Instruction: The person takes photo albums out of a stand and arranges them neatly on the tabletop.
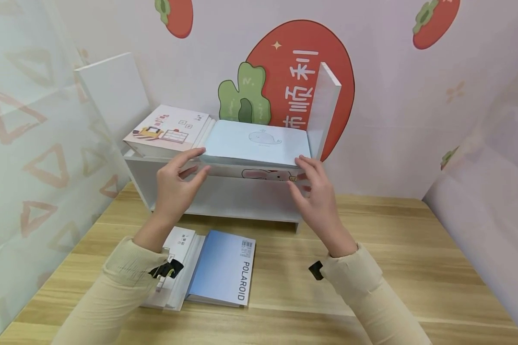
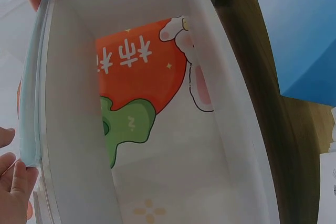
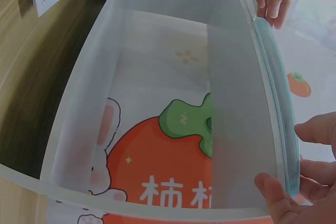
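Observation:
A light blue album [image 1: 259, 141] with a whale drawn on its cover lies flat on the top board of a small white shelf [image 1: 241, 197]. At its front left corner is my left hand [image 1: 174, 184], index fingertip on the corner and thumb held lower, apart from it. My right hand [image 1: 319, 196] touches the front right corner with its fingers. In the right wrist view, the right thumb lies at the board's front edge and another fingertip meets the album [image 3: 287, 124]. The left fingertips reach the album's end in the left wrist view.
A white album with a digger picture [image 1: 166, 129] lies left of the blue one. White upright panels [image 1: 323, 108] rise at both shelf ends. On the wooden table [image 1: 384, 268] in front lie a blue POLAROID album [image 1: 222, 268] and a white album [image 1: 182, 239].

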`<state>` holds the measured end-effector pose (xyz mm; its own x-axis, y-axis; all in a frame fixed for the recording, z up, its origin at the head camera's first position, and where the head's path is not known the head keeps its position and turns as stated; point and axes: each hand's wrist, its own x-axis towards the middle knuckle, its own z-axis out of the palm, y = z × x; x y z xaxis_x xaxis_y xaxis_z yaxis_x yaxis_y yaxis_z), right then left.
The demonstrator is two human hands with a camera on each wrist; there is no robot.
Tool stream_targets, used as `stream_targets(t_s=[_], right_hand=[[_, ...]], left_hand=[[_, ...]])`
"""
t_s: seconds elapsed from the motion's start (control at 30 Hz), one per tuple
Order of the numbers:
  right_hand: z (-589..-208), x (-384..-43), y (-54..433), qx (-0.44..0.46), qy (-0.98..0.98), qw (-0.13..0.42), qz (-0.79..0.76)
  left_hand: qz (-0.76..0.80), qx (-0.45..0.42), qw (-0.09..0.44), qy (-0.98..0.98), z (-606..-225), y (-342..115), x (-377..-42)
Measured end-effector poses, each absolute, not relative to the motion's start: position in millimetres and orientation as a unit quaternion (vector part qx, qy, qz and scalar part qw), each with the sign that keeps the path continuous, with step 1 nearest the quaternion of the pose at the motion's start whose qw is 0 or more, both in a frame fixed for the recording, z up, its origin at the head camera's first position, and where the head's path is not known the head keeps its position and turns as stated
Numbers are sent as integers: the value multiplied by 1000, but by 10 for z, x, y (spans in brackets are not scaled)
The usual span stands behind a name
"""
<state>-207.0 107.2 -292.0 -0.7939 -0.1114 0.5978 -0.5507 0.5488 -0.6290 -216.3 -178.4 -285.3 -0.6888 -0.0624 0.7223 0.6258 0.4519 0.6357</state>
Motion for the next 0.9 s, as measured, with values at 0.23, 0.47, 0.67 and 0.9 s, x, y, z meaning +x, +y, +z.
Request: stream_targets(t_s=[0.23, 0.47, 0.67, 0.9], right_hand=[[-2932, -2010, 1103, 211, -824, 267, 453], [-2932, -1982, 1135, 207, -795, 260, 508], [-2956, -2025, 1149, 167, -769, 259, 560], [-2981, -2065, 1136, 128, -731, 300, 600]], left_hand=[[-523, -180, 358, -752, -2856, -1786, -2077], [-497, -139, 361, -777, -2818, -1789, -2012], [-495, -83, 322, -803, -2795, -1781, -2045], [-544, -85, 276, -788, -2807, -1766, -2101]])
